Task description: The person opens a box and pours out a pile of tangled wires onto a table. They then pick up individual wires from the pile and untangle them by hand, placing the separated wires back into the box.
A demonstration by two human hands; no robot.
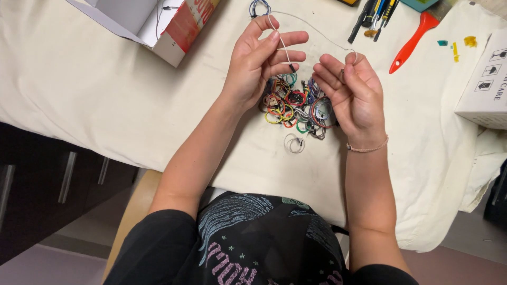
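A thin white wire [311, 27] runs in an arc between my two hands above a cloth-covered table [90, 89]. My left hand [260, 60] pinches one part of it between thumb and fingers, and a short end with a dark tip hangs near its palm. My right hand [355, 92] pinches the other end at its fingertips; a thin bracelet circles that wrist. Under both hands lies a pile of small coiled wires [296, 103] in red, yellow, green, blue and grey. One grey coil [294, 143] lies apart, nearer to me.
An open cardboard box [158, 21] stands at the back left. A brush with a red handle [414, 39] and several pens [372, 16] lie at the back right. A white carton [488, 79] sits at the right edge. Another dark wire coil [259, 6] lies at the top.
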